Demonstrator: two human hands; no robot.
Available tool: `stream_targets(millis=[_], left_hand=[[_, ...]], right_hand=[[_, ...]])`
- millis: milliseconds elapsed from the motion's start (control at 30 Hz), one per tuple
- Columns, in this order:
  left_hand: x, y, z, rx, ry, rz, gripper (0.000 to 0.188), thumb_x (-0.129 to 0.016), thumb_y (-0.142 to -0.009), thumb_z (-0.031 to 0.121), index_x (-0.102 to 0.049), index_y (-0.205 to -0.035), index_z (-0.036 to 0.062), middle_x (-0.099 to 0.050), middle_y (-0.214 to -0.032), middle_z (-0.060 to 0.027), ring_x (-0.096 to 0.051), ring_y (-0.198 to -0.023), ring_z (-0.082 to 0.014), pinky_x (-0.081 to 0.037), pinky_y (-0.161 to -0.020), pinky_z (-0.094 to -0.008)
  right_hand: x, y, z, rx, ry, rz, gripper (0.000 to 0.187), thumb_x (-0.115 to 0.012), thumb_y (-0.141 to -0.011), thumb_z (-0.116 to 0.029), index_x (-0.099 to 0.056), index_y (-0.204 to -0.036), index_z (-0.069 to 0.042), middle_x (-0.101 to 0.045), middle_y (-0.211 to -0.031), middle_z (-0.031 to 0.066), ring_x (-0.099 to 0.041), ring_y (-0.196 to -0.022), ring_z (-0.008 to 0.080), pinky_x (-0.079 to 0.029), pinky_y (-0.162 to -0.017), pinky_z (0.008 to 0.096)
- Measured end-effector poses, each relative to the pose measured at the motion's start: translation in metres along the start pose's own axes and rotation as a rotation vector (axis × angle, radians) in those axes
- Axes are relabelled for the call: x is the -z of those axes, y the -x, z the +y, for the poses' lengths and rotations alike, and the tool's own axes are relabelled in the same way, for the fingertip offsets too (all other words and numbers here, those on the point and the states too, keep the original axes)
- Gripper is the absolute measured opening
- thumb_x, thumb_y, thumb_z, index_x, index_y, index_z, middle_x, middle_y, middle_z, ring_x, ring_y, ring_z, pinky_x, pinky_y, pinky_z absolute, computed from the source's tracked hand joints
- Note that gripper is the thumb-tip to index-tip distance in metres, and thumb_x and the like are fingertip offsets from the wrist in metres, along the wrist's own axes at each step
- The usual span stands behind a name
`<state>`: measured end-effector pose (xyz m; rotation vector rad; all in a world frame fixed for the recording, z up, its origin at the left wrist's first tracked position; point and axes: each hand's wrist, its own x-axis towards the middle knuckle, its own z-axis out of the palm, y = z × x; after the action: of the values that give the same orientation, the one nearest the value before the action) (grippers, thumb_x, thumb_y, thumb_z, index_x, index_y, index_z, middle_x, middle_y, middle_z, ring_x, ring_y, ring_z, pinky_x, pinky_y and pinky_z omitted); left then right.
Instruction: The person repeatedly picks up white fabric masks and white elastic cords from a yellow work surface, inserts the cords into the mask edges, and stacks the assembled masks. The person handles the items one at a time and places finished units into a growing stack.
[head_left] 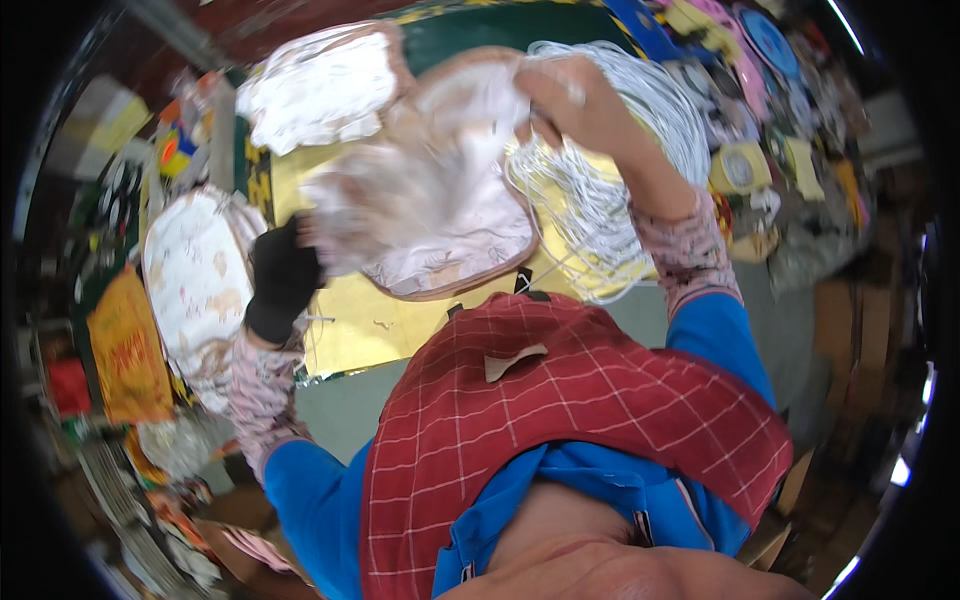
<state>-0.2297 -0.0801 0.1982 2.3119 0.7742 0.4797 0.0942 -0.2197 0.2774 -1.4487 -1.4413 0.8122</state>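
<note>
My left hand (283, 275) wears a black glove and grips the lower left edge of a pink patterned fabric piece (450, 225) held up over the yellow worktop (370, 320). My right hand (575, 100) is bare and pinches the top of the same fabric piece. A bundle of white cord loops (610, 190) hangs around my right wrist and forearm. The fabric's left part is blurred by motion.
Two more white-and-pink fabric pieces lie nearby, one at the far left (195, 275), one at the top (320, 85). Round colourful items (760, 60) crowd the upper right. An orange packet (125, 350) sits at the left. My red checked apron (570, 420) fills the foreground.
</note>
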Motion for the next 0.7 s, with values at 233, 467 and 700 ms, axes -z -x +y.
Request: stream_targets(millis=[233, 467, 700], left_hand=[[-0.082, -0.006, -0.152, 0.145, 0.374, 1.058, 0.019, -0.051, -0.087, 0.007, -0.062, -0.094, -0.0067, -0.065, -0.083, -0.0139, -0.06, -0.07, -0.0227, -0.046, -0.06, -0.0321], [0.014, 0.066, -0.116, 0.157, 0.09, 1.316, 0.021, -0.059, -0.085, 0.01, -0.057, -0.094, -0.009, -0.062, -0.082, -0.0147, -0.058, -0.07, -0.0232, -0.048, -0.062, -0.037], [0.096, 0.086, -0.142, 0.363, -1.162, 0.847, 0.043, -0.056, -0.088, 0.029, -0.052, -0.121, 0.0017, -0.061, -0.109, -0.0169, -0.061, -0.091, -0.0295, -0.049, -0.076, -0.0348]], right_hand=[[-0.039, 0.051, 0.139, -0.228, -0.728, 0.506, 0.05, -0.04, -0.094, -0.041, -0.059, -0.095, 0.005, -0.065, -0.071, 0.0122, -0.059, -0.054, 0.0155, -0.048, -0.052, 0.0269], [0.057, 0.14, 0.311, -0.481, -0.15, 0.74, 0.032, -0.051, -0.09, -0.022, -0.057, -0.116, -0.006, -0.064, -0.094, 0.0069, -0.06, -0.077, 0.0137, -0.051, -0.064, 0.0269], [0.128, 0.263, 0.369, -0.934, 0.906, 0.714, 0.029, -0.058, -0.078, -0.031, -0.064, -0.089, -0.005, -0.064, -0.087, 0.0164, -0.061, -0.085, 0.0344, -0.047, -0.073, 0.0448]])
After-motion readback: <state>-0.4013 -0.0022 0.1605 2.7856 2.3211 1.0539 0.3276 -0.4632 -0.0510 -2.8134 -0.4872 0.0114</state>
